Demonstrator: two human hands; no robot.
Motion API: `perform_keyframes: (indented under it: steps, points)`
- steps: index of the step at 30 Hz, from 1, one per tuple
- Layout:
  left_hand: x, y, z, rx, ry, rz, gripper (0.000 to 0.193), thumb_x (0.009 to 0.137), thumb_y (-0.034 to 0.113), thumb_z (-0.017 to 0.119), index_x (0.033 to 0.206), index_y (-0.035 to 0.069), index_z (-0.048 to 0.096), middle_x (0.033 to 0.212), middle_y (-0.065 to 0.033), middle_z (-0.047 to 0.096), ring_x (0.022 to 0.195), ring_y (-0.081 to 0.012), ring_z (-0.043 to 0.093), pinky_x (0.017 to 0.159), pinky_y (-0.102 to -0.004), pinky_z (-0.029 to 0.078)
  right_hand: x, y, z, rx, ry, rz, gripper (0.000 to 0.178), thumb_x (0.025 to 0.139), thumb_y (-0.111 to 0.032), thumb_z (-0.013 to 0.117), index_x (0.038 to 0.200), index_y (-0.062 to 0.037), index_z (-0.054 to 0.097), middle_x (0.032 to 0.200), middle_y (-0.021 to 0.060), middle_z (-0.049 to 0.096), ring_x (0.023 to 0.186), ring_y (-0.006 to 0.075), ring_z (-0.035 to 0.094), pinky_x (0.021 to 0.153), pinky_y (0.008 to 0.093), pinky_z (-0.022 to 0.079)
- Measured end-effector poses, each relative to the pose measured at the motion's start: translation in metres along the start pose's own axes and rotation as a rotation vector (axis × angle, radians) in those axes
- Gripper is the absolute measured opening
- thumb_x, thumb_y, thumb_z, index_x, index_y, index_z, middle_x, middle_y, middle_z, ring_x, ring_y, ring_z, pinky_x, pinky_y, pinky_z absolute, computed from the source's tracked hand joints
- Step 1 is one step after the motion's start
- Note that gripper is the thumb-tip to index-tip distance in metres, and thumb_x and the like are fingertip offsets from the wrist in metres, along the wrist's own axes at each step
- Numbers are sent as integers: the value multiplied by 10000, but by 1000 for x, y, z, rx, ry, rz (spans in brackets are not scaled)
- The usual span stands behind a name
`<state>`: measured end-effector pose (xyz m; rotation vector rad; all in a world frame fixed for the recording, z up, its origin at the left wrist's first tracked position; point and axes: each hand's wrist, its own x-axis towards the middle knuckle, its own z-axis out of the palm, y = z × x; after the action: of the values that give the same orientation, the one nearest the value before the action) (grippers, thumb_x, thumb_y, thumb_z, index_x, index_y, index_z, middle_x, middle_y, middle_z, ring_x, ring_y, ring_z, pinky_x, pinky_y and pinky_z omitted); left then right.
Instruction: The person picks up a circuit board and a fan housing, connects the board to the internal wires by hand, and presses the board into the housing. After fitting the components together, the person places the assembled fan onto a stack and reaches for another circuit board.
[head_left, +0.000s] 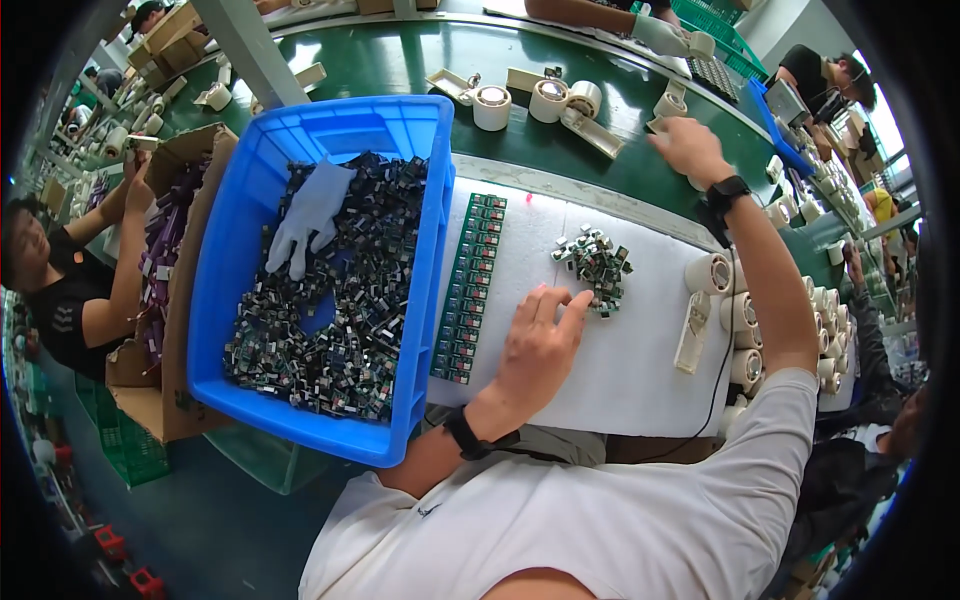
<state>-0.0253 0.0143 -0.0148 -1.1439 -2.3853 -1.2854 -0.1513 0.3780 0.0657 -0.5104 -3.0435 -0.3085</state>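
Note:
My left hand (541, 343) lies over the white foam board (600, 400), its fingers stretched out and holding nothing. Just beyond its fingertips is a loose pile of small circuit boards (594, 268) with metal connectors. Left of that hand, a long green panel of joined circuit boards (469, 288) runs along the board. Out over the green conveyor belt, my right hand (690, 150) has its fingers closed at the lower end of a cream plastic housing (668, 104); the fingertips are partly hidden. Black bands circle both my wrists, and a thin dark cable hangs from the right one.
A blue bin (425, 270) full of small circuit boards, with a white glove (311, 215) on top, stands at left. Round white housings (491, 107) sit on the belt. More housings (741, 312) and a cream cover (691, 333) are at right. Co-workers surround the line.

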Motion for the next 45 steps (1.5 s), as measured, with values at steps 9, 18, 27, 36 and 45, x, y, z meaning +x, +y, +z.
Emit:
perform_keyframes:
  steps: [9,18,27,36,45]
  points:
    - [-4,-2,-6,-138,-11,142,273,827,22,701,1097,30,670,1005,-119,597,1010,-312,596,998,-428,497,15,-91,9,929,-544,-81,458,992,-469,625,1061,-21,689,823,33,644,735,147,630,691,289,527]
    - [-2,3,-26,-288,-31,4,254,743,-73,735,959,57,715,1065,-108,636,1014,-291,640,887,-402,547,-162,-62,-77,1431,-533,360,271,1005,-338,642,1026,-69,665,771,-63,534,600,27,459,530,170,333]
    - [-1,1,-14,-497,-130,60,263,724,-19,855,931,51,706,1102,-114,710,917,-271,704,754,-333,583,-352,-97,-59,1367,-470,754,295,1030,-352,599,1072,-72,680,771,-59,606,584,25,501,500,208,371]
    - [-2,7,-25,-665,-353,-37,327,707,1,892,953,49,683,947,-93,735,782,-216,724,708,-302,584,-355,-123,-43,709,-106,278,116,883,-125,772,967,-57,729,719,31,590,535,99,528,478,260,392]
    - [-11,9,-31,-695,-734,98,257,787,140,858,918,80,646,779,-75,671,688,-233,674,631,-338,526,-312,-104,-47,541,48,-340,328,780,-66,785,1107,-80,757,758,2,607,573,171,543,526,335,449]
